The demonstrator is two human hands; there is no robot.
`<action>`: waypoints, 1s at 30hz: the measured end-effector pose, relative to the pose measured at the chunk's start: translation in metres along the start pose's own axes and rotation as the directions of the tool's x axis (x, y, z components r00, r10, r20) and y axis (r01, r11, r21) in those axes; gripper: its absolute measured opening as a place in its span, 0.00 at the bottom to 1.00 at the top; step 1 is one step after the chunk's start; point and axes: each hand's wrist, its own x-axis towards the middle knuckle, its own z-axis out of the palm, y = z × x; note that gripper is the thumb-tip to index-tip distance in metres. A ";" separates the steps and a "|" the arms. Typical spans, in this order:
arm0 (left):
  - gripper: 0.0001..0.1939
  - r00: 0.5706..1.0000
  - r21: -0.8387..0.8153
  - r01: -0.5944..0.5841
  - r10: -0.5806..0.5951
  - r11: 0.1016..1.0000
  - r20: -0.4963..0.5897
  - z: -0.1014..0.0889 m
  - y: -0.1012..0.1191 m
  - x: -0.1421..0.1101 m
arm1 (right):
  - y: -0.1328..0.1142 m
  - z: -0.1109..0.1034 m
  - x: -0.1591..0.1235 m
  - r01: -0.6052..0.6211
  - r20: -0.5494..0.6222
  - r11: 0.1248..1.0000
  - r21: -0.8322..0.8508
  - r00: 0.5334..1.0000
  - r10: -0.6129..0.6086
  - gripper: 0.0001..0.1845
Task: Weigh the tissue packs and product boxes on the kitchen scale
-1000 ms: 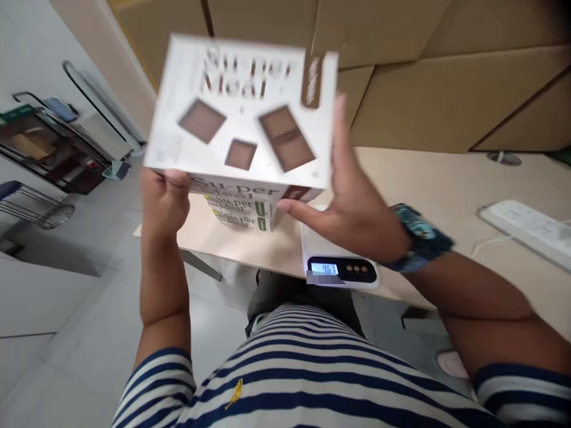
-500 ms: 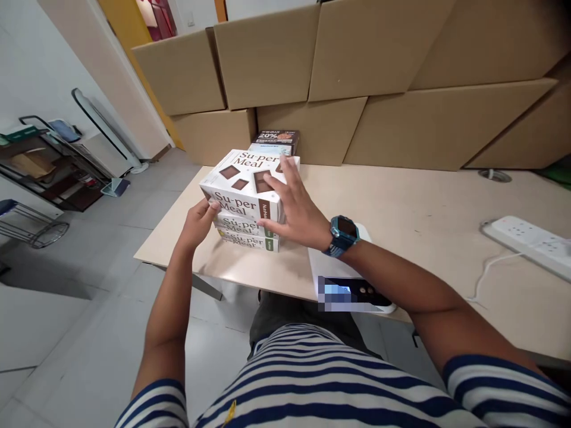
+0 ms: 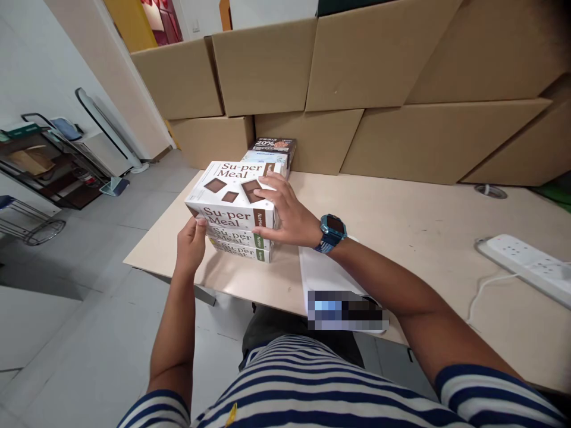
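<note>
A white Su-per Meal box point(image 3: 209, 199) with brown squares printed on its lid sits on top of a stack near the table's left end. Beneath it are two thinner Su-per Meal boxes point(image 3: 236, 252) with green labels. My left hand point(image 3: 191, 244) grips the top box at its left front corner, thumb on the front and the other fingers mostly hidden. On the right side, my right hand point(image 3: 292, 217) holds the same box, its fingers over the top edge and its thumb at the front. A watch point(image 3: 332, 232) is on my right wrist.
Behind the stack lie more food boxes point(image 3: 275, 145) against a wall of cardboard cartons point(image 3: 263, 71). A white scale point(image 3: 323, 270) with a blurred display lies by the table's front edge. A power strip point(image 3: 526, 264) with a white cable is at the right.
My right hand's fingers have drawn in from being spread over the lid to lying closer at its right edge. The view has shifted slightly; the stack stays in place.
</note>
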 end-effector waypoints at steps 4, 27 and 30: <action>0.35 0.997 -0.084 0.069 -0.072 0.994 -0.030 0.001 -0.009 0.001 | -0.005 0.003 0.001 0.011 -0.052 1.000 -0.024 0.999 -0.012 0.40; 0.39 0.952 -0.304 0.094 -0.175 0.948 -0.251 0.022 -0.026 0.006 | -0.037 0.004 0.011 -0.236 0.017 0.972 0.019 0.972 0.236 0.31; 0.40 0.948 -0.293 0.088 -0.171 0.952 -0.270 0.024 -0.028 0.007 | -0.036 0.005 0.010 -0.221 -0.007 0.975 0.021 0.975 0.221 0.31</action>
